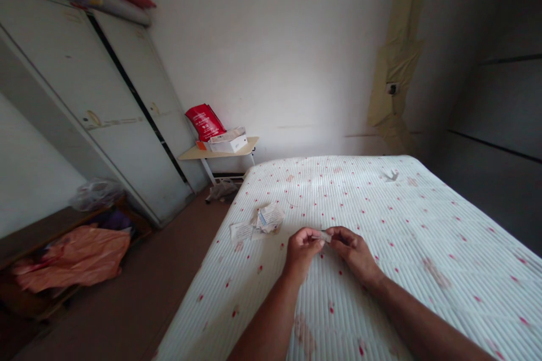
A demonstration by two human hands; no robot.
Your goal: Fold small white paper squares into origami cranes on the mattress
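Note:
My left hand (303, 250) and my right hand (352, 252) meet over the middle of the bed. Both pinch a small folded piece of paper (324, 236) between thumb and fingers, one hand at each end. Its far side is partly hidden by my fingers. To the left of my hands, several printed paper pieces (270, 218) lie in a loose, overlapping pile on the striped bed cover (339, 192). Farther off at the right, a small folded paper shape (391, 176) rests on the same cover.
Beyond the bed's far left corner stands a small table (195, 153) bearing a red packet (206, 122) and a white box (228, 144). A grey cabinet (114, 101) lines the left wall. An orange plastic bag (80, 256) lies low at the left. A socket (392, 88) is on the wall.

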